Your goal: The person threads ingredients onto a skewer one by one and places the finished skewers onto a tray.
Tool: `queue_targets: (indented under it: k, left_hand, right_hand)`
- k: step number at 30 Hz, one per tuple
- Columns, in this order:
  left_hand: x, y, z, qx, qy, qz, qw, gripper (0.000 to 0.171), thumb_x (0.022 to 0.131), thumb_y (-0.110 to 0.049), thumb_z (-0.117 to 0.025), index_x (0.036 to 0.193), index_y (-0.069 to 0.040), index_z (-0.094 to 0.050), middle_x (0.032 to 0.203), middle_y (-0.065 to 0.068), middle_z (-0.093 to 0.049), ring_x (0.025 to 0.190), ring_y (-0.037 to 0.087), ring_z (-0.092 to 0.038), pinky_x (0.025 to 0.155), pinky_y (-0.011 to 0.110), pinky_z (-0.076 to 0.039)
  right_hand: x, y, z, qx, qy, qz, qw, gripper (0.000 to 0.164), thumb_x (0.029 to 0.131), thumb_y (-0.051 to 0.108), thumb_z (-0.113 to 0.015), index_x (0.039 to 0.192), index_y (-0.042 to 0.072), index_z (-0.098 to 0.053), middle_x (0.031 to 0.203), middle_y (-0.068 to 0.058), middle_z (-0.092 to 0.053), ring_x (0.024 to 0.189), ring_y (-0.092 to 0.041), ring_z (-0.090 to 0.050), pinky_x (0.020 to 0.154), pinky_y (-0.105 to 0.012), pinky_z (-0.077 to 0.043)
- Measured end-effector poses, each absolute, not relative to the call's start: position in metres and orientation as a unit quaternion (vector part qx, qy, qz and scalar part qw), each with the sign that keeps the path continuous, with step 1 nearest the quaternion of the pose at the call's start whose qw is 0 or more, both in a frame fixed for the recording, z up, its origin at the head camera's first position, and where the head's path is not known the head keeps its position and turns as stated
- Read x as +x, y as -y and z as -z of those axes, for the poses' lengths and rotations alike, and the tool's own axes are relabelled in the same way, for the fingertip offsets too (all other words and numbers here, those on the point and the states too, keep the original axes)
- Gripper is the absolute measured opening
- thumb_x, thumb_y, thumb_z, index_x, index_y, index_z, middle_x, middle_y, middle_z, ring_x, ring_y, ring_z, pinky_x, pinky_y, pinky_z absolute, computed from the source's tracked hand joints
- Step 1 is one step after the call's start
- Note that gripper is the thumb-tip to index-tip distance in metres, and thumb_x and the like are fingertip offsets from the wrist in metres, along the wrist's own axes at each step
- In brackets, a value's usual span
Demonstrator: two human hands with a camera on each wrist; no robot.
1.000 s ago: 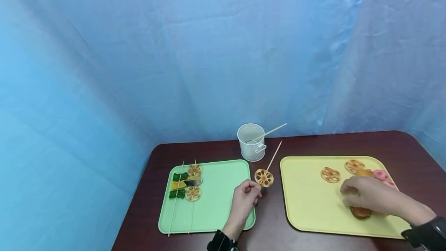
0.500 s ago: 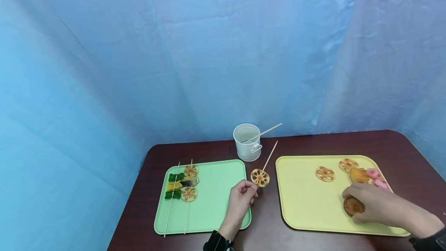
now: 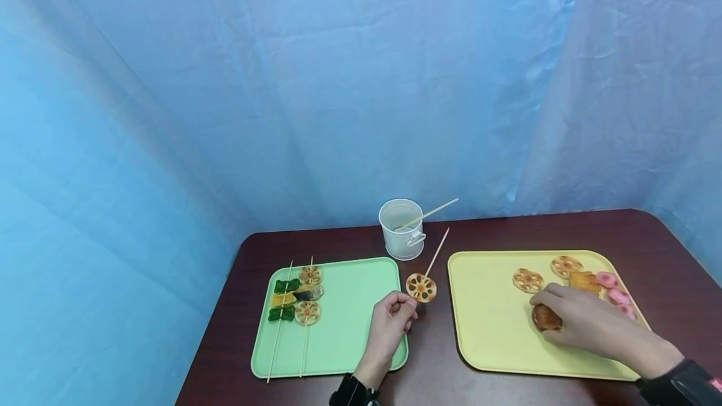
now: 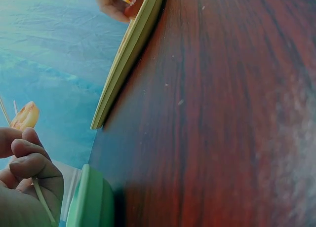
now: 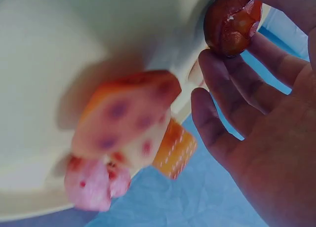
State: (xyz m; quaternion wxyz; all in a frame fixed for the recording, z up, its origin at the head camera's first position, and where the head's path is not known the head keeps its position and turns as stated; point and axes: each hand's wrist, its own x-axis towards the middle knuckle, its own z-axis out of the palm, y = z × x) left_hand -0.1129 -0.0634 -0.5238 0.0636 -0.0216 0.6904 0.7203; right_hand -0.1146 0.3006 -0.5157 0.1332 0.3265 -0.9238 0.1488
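My left hand [image 3: 389, 326], over the right edge of the green tray [image 3: 355, 331], pinches a wooden skewer [image 3: 439, 250]. A lotus root slice [image 3: 420, 287] is threaded on it just above the fingertips, and the bare stick points up and right. In the left wrist view, the skewer's lower end comes out below the curled fingers [image 4: 32, 163]. Over the yellow tray [image 3: 491, 337], my right hand [image 3: 592, 326] holds a glossy brown round food piece [image 3: 546, 317] between thumb and fingers. The right wrist view shows this brown piece [image 5: 232, 24] at the fingertips.
Two loaded skewers [image 3: 282, 313] lie at the green tray's left side. A white bucket [image 3: 403, 234] with a stick leaning in it stands behind. Two lotus root slices [image 3: 528, 280], yellow-orange pieces [image 3: 583, 281] and pink pieces [image 3: 617, 295] lie on the yellow tray.
The right hand has taken hold of the brown round piece and moved left with it, away from the other food pieces. The left hand keeps its grip on the skewer.
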Motion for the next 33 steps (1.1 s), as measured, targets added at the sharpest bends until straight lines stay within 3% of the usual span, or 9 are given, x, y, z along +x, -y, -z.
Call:
queue_targets:
  k: [4, 9, 13, 16, 23, 29, 33]
  left_hand:
    - [-0.112, 0.064, 0.524, -0.023, -0.690, -0.720, 0.065, 0.022, 0.097, -0.010, -0.066, 0.098, 0.012, -0.064, 0.072, 0.000, -0.061, 0.059, 0.009, -0.049, 0.055, 0.019, -0.039]
    - [-0.111, 0.065, 0.524, -0.028, -0.692, -0.718, 0.066, 0.021, 0.097, -0.010, -0.067, 0.098, 0.011, -0.065, 0.071, 0.000, -0.060, 0.060, 0.010, -0.049, 0.056, 0.019, -0.039]
    - [-0.111, 0.066, 0.523, -0.026, -0.689, -0.722, 0.067, 0.022, 0.098, -0.010, -0.067, 0.099, 0.012, -0.065, 0.072, 0.002, -0.059, 0.060, 0.010, -0.048, 0.055, 0.018, -0.038]
    - [-0.110, 0.066, 0.522, -0.026, -0.685, -0.725, 0.068, 0.021, 0.098, -0.010, -0.067, 0.100, 0.012, -0.065, 0.072, 0.003, -0.059, 0.060, 0.011, -0.048, 0.055, 0.018, -0.038]
    - [-0.110, 0.066, 0.522, -0.030, -0.685, -0.725, 0.066, 0.020, 0.098, -0.010, -0.066, 0.100, 0.010, -0.066, 0.072, 0.002, -0.059, 0.060, 0.011, -0.049, 0.055, 0.018, -0.038]
    - [-0.111, 0.065, 0.524, -0.023, -0.686, -0.724, 0.066, 0.021, 0.097, -0.008, -0.066, 0.098, 0.012, -0.064, 0.072, 0.001, -0.059, 0.059, 0.010, -0.048, 0.056, 0.018, -0.039]
    - [-0.111, 0.064, 0.524, -0.020, -0.688, -0.723, 0.068, 0.022, 0.096, -0.009, -0.066, 0.099, 0.013, -0.063, 0.072, -0.001, -0.059, 0.058, 0.009, -0.047, 0.055, 0.019, -0.040]
  right_hand:
    - [-0.116, -0.294, 0.517, 0.323, 0.927, -0.140, 0.129, 0.045, 0.061, 0.022, -0.095, 0.100, 0.020, -0.072, 0.093, 0.012, -0.058, 0.076, -0.002, -0.053, 0.060, -0.028, -0.047]
    - [-0.112, -0.294, 0.513, 0.297, 0.942, -0.115, 0.109, 0.060, 0.061, 0.035, -0.096, 0.113, 0.017, -0.075, 0.106, 0.004, -0.064, 0.088, -0.016, -0.064, 0.068, -0.039, -0.053]
    - [-0.111, -0.295, 0.513, 0.319, 0.933, -0.107, 0.132, 0.061, 0.059, 0.034, -0.096, 0.115, 0.023, -0.075, 0.116, -0.004, -0.067, 0.103, -0.028, -0.066, 0.075, -0.050, -0.055]
    - [-0.111, -0.296, 0.515, 0.337, 0.925, -0.105, 0.140, 0.059, 0.060, 0.030, -0.095, 0.115, 0.026, -0.074, 0.118, -0.005, -0.067, 0.104, -0.030, -0.065, 0.075, -0.052, -0.054]
    - [-0.112, -0.295, 0.522, 0.354, 0.919, -0.118, 0.127, 0.048, 0.065, 0.023, -0.093, 0.110, 0.024, -0.076, 0.105, 0.008, -0.059, 0.087, -0.012, -0.057, 0.068, -0.036, -0.052]
    - [-0.114, -0.293, 0.526, 0.358, 0.909, -0.169, 0.135, 0.042, 0.067, 0.006, -0.092, 0.103, 0.022, -0.076, 0.098, 0.012, -0.056, 0.081, -0.002, -0.048, 0.062, -0.025, -0.044]
    - [-0.116, -0.288, 0.526, 0.350, 0.905, -0.185, 0.154, 0.043, 0.066, 0.002, -0.091, 0.102, 0.019, -0.075, 0.093, 0.013, -0.054, 0.078, 0.002, -0.044, 0.061, -0.020, -0.039]
